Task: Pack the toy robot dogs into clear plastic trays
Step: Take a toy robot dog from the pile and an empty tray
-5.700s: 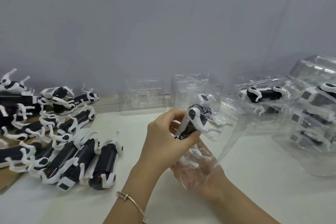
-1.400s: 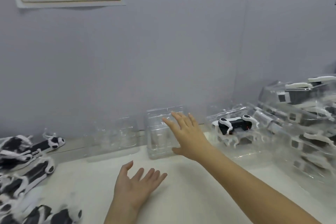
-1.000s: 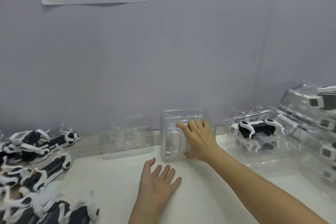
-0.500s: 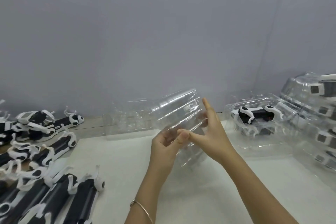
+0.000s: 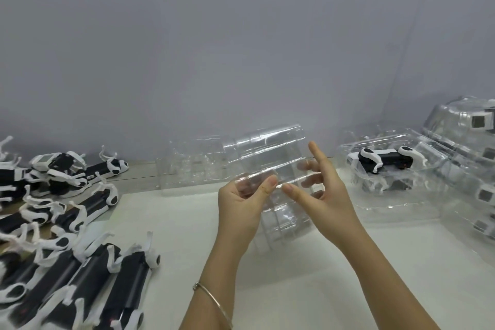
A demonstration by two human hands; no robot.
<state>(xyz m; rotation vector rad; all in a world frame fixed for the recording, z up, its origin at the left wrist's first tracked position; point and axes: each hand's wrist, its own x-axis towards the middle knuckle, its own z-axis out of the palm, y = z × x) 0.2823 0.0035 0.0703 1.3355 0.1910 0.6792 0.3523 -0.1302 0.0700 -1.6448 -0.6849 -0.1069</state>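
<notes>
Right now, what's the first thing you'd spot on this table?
The clear plastic tray is held up in the middle, gripped by the left hand and the right hand. On the left lies a big heap of black-and-white toy robot dogs. On the right, one packed dog sits in another tray.

Left hand fingers smeared behind clear ribbed plastic tray; right hand middle fingers likewise. Black-and-white toy robot dogs cut by left, bottom edges. Stacked packed clear trays cut by right edge.
</notes>
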